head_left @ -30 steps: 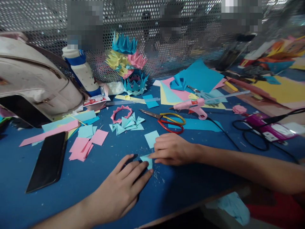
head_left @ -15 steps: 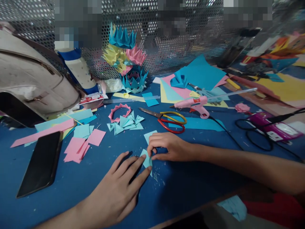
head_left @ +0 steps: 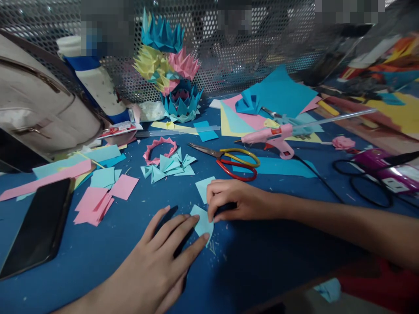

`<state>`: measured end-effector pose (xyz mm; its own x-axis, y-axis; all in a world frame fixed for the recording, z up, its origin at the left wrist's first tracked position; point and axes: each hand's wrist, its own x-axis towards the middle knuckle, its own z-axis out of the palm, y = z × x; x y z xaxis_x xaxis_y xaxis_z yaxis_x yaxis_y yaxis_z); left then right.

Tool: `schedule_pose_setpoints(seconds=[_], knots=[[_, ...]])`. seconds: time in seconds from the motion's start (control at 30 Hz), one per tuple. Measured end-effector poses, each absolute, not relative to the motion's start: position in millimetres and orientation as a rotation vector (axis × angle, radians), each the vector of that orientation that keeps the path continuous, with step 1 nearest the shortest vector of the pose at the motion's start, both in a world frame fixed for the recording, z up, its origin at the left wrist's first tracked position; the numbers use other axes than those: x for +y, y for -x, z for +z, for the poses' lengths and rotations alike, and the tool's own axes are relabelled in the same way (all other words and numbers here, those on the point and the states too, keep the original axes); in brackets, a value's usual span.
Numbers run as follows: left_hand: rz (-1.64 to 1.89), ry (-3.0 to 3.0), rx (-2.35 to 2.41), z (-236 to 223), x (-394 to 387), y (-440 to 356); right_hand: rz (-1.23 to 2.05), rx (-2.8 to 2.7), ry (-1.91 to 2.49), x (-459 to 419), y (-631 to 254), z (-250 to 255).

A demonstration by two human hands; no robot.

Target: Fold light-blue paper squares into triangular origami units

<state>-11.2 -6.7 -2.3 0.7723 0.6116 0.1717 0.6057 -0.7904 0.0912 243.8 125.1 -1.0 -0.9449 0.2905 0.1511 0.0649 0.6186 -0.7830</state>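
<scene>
A small light blue paper piece (head_left: 202, 222) lies on the blue table under my hands. My left hand (head_left: 160, 257) is open, its fingers spread, with two fingertips resting on the paper's left and near edges. At the paper's right edge my right hand (head_left: 237, 200) is closed in a pinch, and its fingertips partly cover that edge. Just beyond lies a second light blue paper square (head_left: 203, 187), partly behind the right fingers. Further out are a heap of folded light blue triangles (head_left: 172, 165) and a ring of folded pink paper (head_left: 170, 143).
Scissors (head_left: 225, 158) and a pink glue gun (head_left: 273, 138) lie beyond my right hand; a cable trails right. A phone (head_left: 36, 226) and pink paper squares (head_left: 94, 205) sit left. Behind stand a bottle (head_left: 98, 87), stacked paper crowns (head_left: 163, 65) and a backpack (head_left: 49, 96).
The view has shifted slightly. More of the paper's face shows between my hands, and it looks wider. My right fingers stay at its right edge; my left hand remains spread on it.
</scene>
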Motion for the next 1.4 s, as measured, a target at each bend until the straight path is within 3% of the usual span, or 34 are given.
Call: schedule_pose_setpoints(seconds=[0.23, 1.0, 1.4], knots=[[0.248, -2.964, 0.893, 5, -2, 7, 1.204, -2.565, 0.370, 122, -241, -1], [0.344, -2.988, 0.914, 0, -2, 3, 0.555, -2.786, 0.608, 94, -231, 2], [0.313, -2.973, 0.908, 1, -2, 3, 0.455, -2.819, 0.633, 89, -231, 1]])
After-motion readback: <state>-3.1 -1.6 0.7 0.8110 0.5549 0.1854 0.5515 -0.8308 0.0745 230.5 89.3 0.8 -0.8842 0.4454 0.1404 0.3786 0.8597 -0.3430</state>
